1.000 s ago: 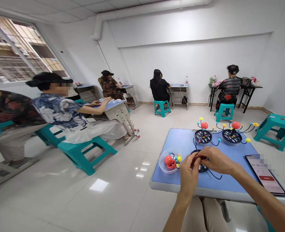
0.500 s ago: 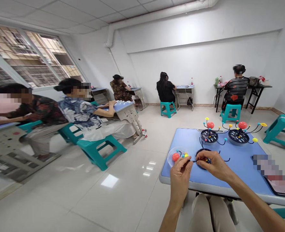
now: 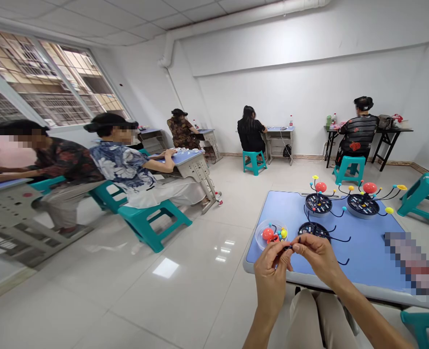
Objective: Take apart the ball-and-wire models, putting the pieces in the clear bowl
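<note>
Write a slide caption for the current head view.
Left hand and right hand hold a small dark part over a blue desk, near a clear dish of colored pieces.

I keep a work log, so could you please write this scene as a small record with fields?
Left hand: pinches a dark piece
Right hand: pinches at the same piece
Bowl: red, yellow and blue balls
Near base: black arms, several ends bare
Far bases: two, each with a red globe
Table: blue top, bowl and bases on it
</note>
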The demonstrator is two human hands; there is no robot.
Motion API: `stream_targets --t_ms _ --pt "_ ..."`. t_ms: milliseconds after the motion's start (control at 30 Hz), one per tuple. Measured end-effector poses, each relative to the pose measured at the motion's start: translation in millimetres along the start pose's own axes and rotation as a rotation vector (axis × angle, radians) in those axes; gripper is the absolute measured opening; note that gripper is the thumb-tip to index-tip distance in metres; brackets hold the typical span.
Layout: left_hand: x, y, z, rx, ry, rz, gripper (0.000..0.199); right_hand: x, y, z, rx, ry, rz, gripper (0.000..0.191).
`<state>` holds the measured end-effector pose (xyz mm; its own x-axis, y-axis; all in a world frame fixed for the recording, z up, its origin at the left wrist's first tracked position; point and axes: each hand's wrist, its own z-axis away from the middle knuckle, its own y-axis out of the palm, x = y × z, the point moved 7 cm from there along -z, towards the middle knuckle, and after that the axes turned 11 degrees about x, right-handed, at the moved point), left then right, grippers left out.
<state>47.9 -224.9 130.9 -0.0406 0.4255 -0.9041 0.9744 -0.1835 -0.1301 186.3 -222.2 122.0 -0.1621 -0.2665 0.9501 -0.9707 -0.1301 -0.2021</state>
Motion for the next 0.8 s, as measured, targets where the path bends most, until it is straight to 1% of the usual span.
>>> stream_targets --t_ms 100,167,200,233,300,333,367,400,433,500,533,633,700,733,800 --pt "-3 0.4 4 -0.021 0.030 -0.019 0.020 -5 5 3 -0.056 0.018 -0.045 0.034" --pt "-4 -8.6 10 -0.056 0.040 -0.054 0.020 -4 0 5 -0.101 0.014 -0.044 0.034" --pt "-5 -18.8 13 -0.101 0.034 -0.082 0.020 -2 -7 7 -0.143 0.014 -0.038 0.034" --pt "-4 -33.2 17 -0.173 0.016 -0.114 0.020 -1 -19 9 -0.208 0.016 -0.029 0.034" --pt "-1 -67.8 24 -0.351 -0.049 -0.178 0.020 3 -46 12 -0.356 0.038 0.021 0.035" --pt "3 -83.7 26 -0.432 -0.090 -0.198 0.020 5 -58 12 -0.408 0.055 0.069 0.035" --pt "8 -92.9 23 -0.437 -0.120 -0.212 0.020 8 -64 9 -0.404 0.072 0.140 0.035" --pt "12 -96.8 17 -0.406 -0.121 -0.221 0.021 11 -66 2 -0.360 0.077 0.218 0.034" --pt "18 -95.1 8 -0.341 -0.107 -0.232 0.022 13 -62 -8 -0.289 0.077 0.299 0.032" --pt "32 -82.0 -9 -0.207 -0.089 -0.296 0.021 14 -44 -30 -0.131 0.081 0.464 0.029" --pt "41 -74.5 -17 -0.168 -0.110 -0.348 0.021 12 -33 -42 -0.065 0.103 0.561 0.029" --pt "65 -52.2 -34 -0.041 -0.222 -0.585 0.026 -4 -2 -75 0.122 0.252 0.914 0.027" --pt "75 -42.2 -41 0.048 -0.297 -0.765 0.030 -20 15 -90 0.251 0.344 1.115 0.025" --pt "78 -38.5 -44 0.094 -0.327 -0.843 0.032 -27 22 -96 0.303 0.369 1.176 0.024" --pt "82 -32.5 -48 0.188 -0.377 -0.957 0.037 -38 32 -104 0.365 0.388 1.232 0.025"
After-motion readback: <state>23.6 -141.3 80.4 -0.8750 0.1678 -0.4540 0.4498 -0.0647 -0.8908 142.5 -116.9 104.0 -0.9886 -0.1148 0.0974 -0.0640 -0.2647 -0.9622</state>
